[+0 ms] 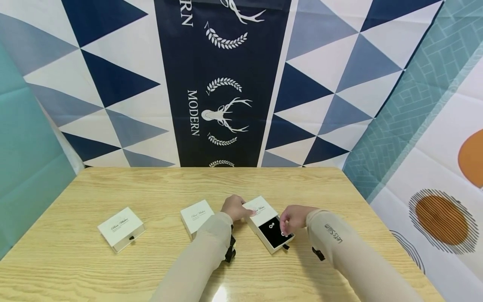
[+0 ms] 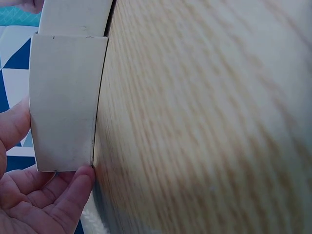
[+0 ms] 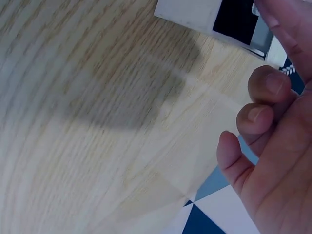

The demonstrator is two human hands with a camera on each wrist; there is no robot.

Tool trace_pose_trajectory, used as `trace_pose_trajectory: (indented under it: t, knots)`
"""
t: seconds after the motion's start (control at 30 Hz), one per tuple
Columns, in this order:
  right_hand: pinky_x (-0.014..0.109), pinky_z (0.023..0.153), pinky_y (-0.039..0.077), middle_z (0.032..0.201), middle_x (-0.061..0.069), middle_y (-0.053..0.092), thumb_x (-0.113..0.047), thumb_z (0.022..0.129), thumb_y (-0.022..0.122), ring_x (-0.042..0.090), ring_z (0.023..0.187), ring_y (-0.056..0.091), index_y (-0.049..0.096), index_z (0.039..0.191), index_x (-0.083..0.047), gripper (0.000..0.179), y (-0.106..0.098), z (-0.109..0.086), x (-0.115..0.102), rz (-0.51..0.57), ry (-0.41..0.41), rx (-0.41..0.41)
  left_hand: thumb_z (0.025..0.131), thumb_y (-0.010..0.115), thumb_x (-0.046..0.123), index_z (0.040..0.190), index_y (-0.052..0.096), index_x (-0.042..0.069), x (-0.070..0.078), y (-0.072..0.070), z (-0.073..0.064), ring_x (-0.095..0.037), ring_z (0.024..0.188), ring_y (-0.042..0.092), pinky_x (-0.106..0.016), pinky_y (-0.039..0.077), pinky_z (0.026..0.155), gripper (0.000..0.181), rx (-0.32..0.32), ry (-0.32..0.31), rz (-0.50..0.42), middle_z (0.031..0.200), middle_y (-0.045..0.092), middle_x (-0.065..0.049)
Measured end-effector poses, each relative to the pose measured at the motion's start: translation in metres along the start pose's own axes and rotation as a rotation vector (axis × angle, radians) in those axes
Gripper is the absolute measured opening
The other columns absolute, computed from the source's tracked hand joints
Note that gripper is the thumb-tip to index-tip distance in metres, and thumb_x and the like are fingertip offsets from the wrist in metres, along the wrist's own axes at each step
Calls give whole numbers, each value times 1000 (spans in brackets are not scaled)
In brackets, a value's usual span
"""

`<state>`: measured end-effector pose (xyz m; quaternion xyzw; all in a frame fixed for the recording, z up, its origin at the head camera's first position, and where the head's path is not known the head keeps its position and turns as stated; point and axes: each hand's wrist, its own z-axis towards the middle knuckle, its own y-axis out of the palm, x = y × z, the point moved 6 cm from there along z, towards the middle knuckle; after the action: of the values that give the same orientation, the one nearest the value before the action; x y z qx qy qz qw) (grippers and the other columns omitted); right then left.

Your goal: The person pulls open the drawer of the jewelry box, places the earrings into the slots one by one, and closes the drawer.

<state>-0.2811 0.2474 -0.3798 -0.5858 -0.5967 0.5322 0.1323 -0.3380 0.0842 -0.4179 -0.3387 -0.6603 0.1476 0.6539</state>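
Observation:
A white gift box with "Best Wishes" lettering lies on the table, its drawer pulled partway out towards the front right. Black foam lines the drawer, and a small silvery earring sits in it. My left hand grips the box's outer sleeve from the far left, thumb on top; in the left wrist view its fingers hold the sleeve's end. Over the drawer, my right hand pinches a second small earring at the foam; its fingertips are partly out of the right wrist view.
Another white box lies just left of my left forearm, partly hidden by it. Farther left is a third white box with a black pull tab, standing shut. All rest on a wooden table, with patterned cloth hanging behind.

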Motion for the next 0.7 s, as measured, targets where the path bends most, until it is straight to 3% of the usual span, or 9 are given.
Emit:
trace_pose_trajectory:
  t: [0.17, 0.33, 0.47, 0.7]
  knots:
    - [23, 66, 40, 70, -7, 59, 7, 74, 65, 5, 67, 46, 62, 66, -8, 17, 2, 2, -7, -140, 21, -21, 75, 83, 20, 90, 71, -1, -1, 0, 2, -17, 73, 52, -31, 47, 70, 29, 1, 0, 2, 83, 65, -6]
    - [30, 70, 44, 70, -10, 57, 0, 78, 70, 7, 69, 49, 63, 66, -15, 21, 5, 5, -11, -317, 99, -42, 75, 83, 21, 89, 71, -1, -2, 1, 3, -17, 71, 53, -30, 47, 68, 28, -2, 7, -5, 81, 64, -5]
    - [34, 70, 46, 68, -11, 57, -3, 77, 71, 8, 67, 48, 63, 65, -20, 23, 6, 9, -15, -461, 109, -38, 74, 83, 20, 87, 71, 0, -2, 1, 2, -16, 68, 52, -28, 45, 64, 26, -2, 8, -11, 78, 64, -4]
    - [34, 69, 46, 67, -12, 56, 0, 75, 70, 10, 65, 47, 63, 63, -23, 27, 8, 11, -18, -530, 127, -26, 75, 83, 19, 88, 72, -1, -1, 0, 0, -15, 68, 51, -27, 44, 62, 26, -3, -1, -16, 79, 64, -4]
